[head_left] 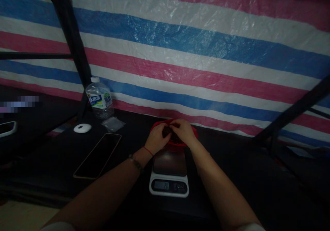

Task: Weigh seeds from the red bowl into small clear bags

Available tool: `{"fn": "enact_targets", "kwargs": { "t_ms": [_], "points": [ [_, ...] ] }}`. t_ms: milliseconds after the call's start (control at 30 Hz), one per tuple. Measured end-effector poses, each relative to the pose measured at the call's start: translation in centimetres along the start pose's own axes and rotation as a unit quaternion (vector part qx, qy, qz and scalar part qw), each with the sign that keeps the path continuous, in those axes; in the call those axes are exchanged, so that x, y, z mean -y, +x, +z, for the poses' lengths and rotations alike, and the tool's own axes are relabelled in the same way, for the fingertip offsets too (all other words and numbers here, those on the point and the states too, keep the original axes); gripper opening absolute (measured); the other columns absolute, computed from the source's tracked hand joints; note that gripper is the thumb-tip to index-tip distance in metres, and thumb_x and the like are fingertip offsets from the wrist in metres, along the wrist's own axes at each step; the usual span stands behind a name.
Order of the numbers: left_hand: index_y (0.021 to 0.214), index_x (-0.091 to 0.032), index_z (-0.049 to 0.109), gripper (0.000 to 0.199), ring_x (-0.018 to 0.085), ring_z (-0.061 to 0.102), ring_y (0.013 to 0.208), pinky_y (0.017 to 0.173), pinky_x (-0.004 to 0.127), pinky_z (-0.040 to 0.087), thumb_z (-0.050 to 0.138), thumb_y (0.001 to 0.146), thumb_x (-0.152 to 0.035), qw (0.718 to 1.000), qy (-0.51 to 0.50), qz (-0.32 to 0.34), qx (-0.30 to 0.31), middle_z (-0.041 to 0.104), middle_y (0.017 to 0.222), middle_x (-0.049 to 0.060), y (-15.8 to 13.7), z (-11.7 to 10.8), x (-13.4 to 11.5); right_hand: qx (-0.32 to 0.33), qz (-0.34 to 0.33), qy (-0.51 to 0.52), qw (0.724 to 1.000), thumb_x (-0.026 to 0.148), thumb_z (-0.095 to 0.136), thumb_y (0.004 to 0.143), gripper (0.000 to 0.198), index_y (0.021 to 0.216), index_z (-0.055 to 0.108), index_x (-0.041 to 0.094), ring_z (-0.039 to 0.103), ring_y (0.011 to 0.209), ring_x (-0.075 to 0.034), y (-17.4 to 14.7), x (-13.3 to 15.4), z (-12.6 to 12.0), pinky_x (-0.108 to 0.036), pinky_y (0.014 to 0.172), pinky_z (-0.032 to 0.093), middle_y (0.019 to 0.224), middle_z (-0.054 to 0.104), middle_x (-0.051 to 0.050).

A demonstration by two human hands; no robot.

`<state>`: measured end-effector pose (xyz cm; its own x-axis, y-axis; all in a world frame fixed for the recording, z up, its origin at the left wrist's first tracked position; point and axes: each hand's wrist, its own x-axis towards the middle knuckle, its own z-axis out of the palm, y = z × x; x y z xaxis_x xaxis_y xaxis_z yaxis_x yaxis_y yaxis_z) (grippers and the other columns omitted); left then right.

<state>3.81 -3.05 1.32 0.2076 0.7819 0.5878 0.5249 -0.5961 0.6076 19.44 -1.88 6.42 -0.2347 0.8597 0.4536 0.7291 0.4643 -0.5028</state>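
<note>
Behind a white kitchen scale (168,188) lies a red, bowl-shaped container or bag (194,133) with dark contents (175,138) that look like small pieces. My left hand (157,136) reaches in over its left side, fingers curled and closed near the contents. From the right, my right hand (184,131) bends its fingers down into the same spot, closed too. The fingertips are partly hidden, and what they pinch is too small and dark to name. The scale's bare dark plate (170,163) is in front of the hands, and its lit display seems to read 20.
Left of my arm, a dark phone (98,156) lies on the black table (134,131). Beyond it are a white oval case (82,128), a small clear plastic bag (112,124) and a clear bottle (100,100). A striped tarp (180,69) hangs behind, between dark frame bars (74,41).
</note>
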Motion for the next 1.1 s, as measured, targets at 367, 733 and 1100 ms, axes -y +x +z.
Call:
{"fn": "enact_targets", "kwargs": {
  "t_ms": [367,733,1100],
  "points": [
    [0.111,-0.017,0.054,0.039,0.024,0.060,0.102,0.093,0.041,0.048,0.062,0.074,-0.020,1.000,0.001,0.015,-0.008,0.064,0.110,0.009,0.0,0.0,0.1,0.028,0.002,-0.033,0.999,0.014,0.057,0.078,0.017,0.082,0.072,0.020,0.063,0.083,-0.019,0.0,0.3,-0.1,-0.030,0.078,0.045,0.086,0.071,-0.005],
    [0.117,-0.016,0.051,0.041,0.022,0.059,0.105,0.095,0.039,0.047,0.062,0.078,-0.024,0.999,-0.003,0.011,-0.045,0.063,0.113,0.010,0.0,-0.2,0.1,0.000,0.025,0.013,1.000,0.014,0.048,0.080,0.024,0.089,0.070,0.017,0.063,0.089,-0.020,0.2,-0.4,0.0,-0.033,0.086,0.045,0.092,0.070,-0.007],
    [0.117,-0.017,0.053,0.030,0.021,0.062,0.104,0.094,0.037,0.049,0.048,0.090,-0.030,0.996,-0.013,-0.013,-0.084,0.065,0.113,0.009,0.2,-0.7,0.6,0.097,0.062,0.358,0.927,0.013,0.064,0.069,0.045,0.113,0.057,0.019,0.064,0.098,-0.019,-0.6,-0.2,1.6,-0.034,0.087,0.050,0.109,0.067,-0.008]
  ]
}}
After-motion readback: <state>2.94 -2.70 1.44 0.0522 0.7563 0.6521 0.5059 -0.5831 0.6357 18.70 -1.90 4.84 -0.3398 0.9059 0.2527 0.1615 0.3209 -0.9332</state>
